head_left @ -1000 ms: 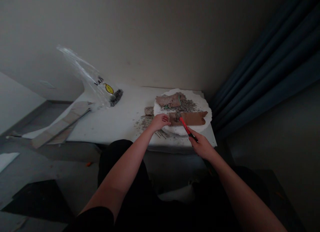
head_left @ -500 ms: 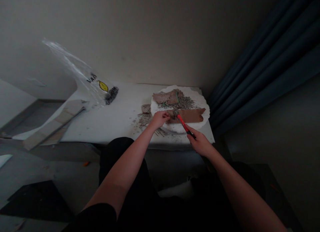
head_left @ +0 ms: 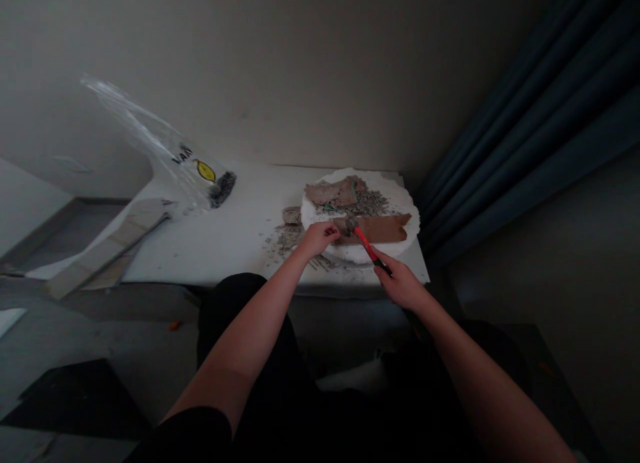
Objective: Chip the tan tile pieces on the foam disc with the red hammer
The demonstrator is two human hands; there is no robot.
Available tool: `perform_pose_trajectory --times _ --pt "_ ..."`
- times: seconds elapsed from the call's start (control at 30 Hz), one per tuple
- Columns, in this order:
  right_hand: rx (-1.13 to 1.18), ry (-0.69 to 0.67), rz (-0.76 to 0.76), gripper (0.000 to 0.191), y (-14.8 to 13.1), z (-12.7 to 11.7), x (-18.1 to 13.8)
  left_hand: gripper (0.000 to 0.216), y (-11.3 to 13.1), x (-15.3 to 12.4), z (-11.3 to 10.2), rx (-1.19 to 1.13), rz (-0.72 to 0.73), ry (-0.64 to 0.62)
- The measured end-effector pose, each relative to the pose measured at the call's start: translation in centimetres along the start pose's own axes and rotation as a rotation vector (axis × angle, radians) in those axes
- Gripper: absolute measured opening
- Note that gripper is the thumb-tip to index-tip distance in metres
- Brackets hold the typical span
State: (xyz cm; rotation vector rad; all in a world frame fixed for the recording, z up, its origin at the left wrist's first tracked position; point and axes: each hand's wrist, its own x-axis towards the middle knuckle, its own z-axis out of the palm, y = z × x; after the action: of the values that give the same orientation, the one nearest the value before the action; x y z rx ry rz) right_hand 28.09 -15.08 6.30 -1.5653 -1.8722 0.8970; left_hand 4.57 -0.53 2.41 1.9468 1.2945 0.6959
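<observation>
My right hand [head_left: 400, 280] is closed round the black grip of a hammer [head_left: 369, 248] with a red handle. The hammer's head rests low over a brown strip, like cardboard [head_left: 385, 229], that lies across a white scalloped round mat [head_left: 413, 213]. Beside the strip's left end is my left hand [head_left: 320, 238], its fingers curled in a pinch; what they hold, if anything, is too small to make out. Behind the strip, a crumbly brown slab [head_left: 330, 194] lies on the mat with grey-brown fragments [head_left: 373, 202] around it.
More debris [head_left: 287, 240] is scattered on the white table [head_left: 235, 243] left of the mat. A clear plastic bag [head_left: 165, 146] with dark bits at its bottom leans at the back left. A long flat board [head_left: 107, 246] overhangs the left edge. Blue curtains [head_left: 540, 130] hang at right.
Hardly anything differs: the hammer head sits at nearly the same spot over the strip, and both hands keep their places. The view has shifted very slightly.
</observation>
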Motion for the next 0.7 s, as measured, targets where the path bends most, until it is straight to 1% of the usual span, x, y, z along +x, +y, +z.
perform_pose_trajectory --times 0.47,0.6,0.7 --pt "-0.001 0.009 -0.038 0.059 0.16 0.01 0.05 0.011 0.48 -0.39 0.17 0.053 0.023 -0.012" --pt "-0.002 0.005 -0.026 0.059 0.00 0.08 0.07 0.015 0.08 -0.40 0.51 0.130 0.054 -0.034" --pt "-0.014 0.027 -0.028 0.058 -0.57 -0.15 -0.30 0.016 -0.12 -0.37 0.69 0.195 0.080 -0.046"
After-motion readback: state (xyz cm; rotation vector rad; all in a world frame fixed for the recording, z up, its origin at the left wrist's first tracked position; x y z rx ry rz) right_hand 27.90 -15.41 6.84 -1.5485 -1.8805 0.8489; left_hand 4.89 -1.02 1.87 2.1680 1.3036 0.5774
